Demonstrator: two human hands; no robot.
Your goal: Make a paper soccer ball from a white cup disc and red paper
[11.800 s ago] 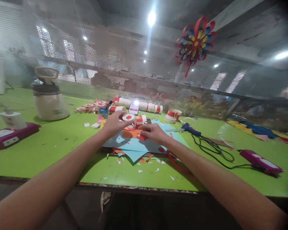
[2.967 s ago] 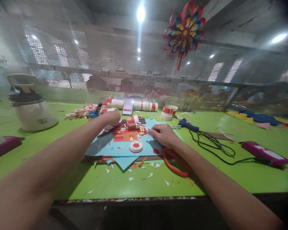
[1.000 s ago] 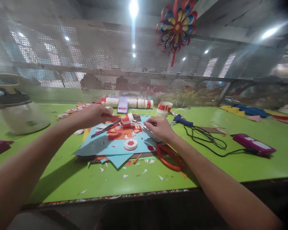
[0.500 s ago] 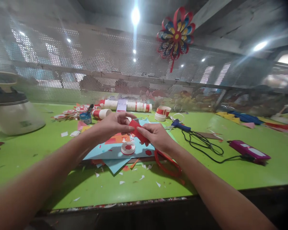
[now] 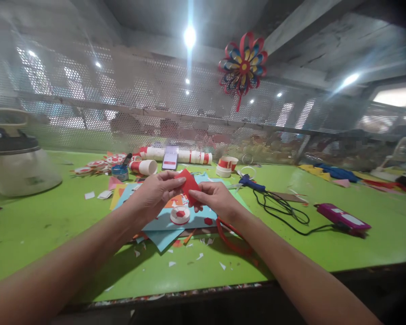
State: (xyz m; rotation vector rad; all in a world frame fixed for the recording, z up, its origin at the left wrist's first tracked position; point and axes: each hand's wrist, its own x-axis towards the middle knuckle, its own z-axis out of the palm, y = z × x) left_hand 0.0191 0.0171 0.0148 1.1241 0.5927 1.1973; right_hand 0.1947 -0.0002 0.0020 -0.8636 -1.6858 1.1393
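Observation:
A small red paper piece (image 5: pixel 188 184) is held up between both hands over the middle of the table. My left hand (image 5: pixel 160 189) pinches its upper left edge, and the fingers of my right hand (image 5: pixel 214 196) are closed on its lower right side. Just below lies a white disc with a red shape on it (image 5: pixel 180 215), resting on light blue paper (image 5: pixel 162 239). A small red cut-out (image 5: pixel 208 221) is to the right of the disc. Red-handled scissors, blurred, lie partly under my right wrist.
On the green table (image 5: pixel 291 253) are a blue-handled tool (image 5: pixel 253 183) with a black cable, a purple box (image 5: pixel 341 216), a phone (image 5: pixel 170 159), paper rolls (image 5: pixel 144 167), a blue jar (image 5: pixel 120 172) and a large container (image 5: pixel 20 167) at left. Paper scraps lie near the front edge.
The red paper has turned and now shows a broader face. Both hands sit slightly lower in view, and my left hand has shifted a little left. The camera view has tilted upward.

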